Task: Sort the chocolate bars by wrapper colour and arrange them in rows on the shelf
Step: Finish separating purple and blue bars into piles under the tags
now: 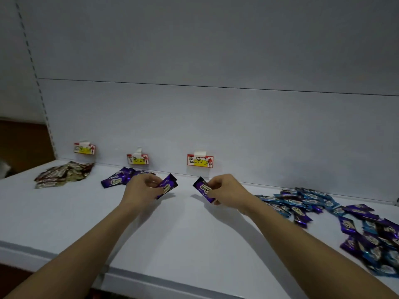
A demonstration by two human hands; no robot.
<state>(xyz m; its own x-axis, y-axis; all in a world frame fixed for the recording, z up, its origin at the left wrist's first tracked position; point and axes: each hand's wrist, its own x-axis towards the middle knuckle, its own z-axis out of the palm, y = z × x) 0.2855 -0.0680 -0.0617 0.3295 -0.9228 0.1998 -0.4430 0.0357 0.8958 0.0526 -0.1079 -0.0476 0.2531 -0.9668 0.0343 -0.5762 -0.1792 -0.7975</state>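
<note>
White shelf [194,234], "Choco" purple bars [167,185]

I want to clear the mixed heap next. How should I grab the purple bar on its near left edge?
Pinch the purple bar across its narrow width, near the crimped end at the heap's open left edge, coming from above and the left. That end looks free, while blue bars overlap its right side.

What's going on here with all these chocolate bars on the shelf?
A person is sorting chocolate bars by wrapper colour on a white shelf. The left hand holds a purple bar, and the right hand holds another purple bar. A small purple group lies behind the left hand, a brown pile sits further left, and a mixed blue and purple heap waits on the right. Three labels hang on the back wall.
</note>
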